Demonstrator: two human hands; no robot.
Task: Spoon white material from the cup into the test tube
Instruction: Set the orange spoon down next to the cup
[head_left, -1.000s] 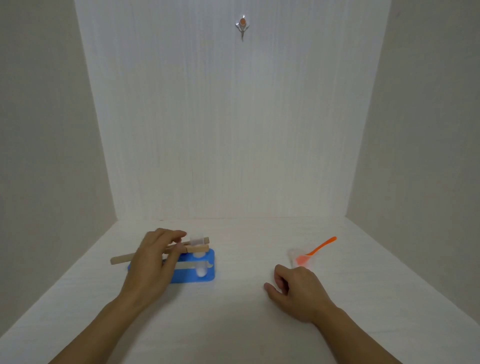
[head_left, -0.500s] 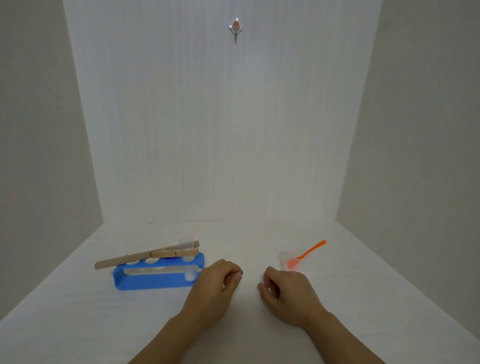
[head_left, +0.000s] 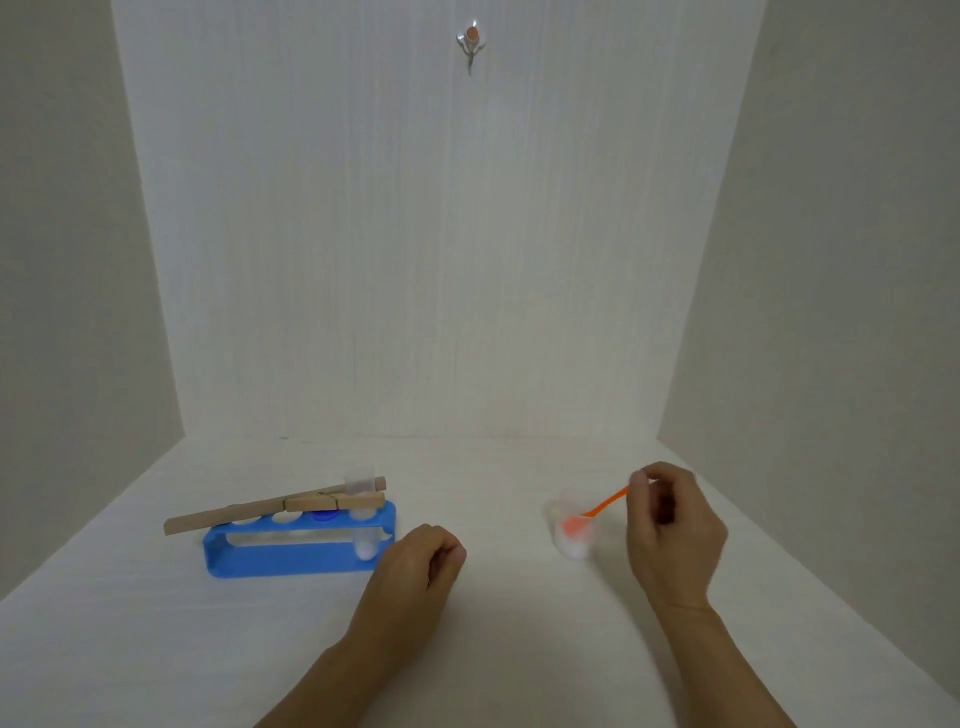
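Observation:
A clear test tube (head_left: 361, 512) stands in the right end hole of a blue rack (head_left: 291, 558), with white material at its bottom. A wooden test tube clamp (head_left: 275, 512) grips the tube's top and lies across the rack. To the right, a small clear cup (head_left: 571, 527) holds white material. An orange spoon (head_left: 597, 510) rests with its bowl in the cup. My right hand (head_left: 672, 525) pinches the far end of the spoon's handle. My left hand (head_left: 415, 574) rests on the table beside the rack's right end, fingers curled, holding nothing.
The white table (head_left: 493, 623) sits in a white booth with walls at the back and both sides. A small metal hook (head_left: 471, 44) hangs high on the back wall.
My left hand let go of the wooden clamp and moved right to rest by the rack. My right hand lifted from the table and took hold of the orange spoon's handle.

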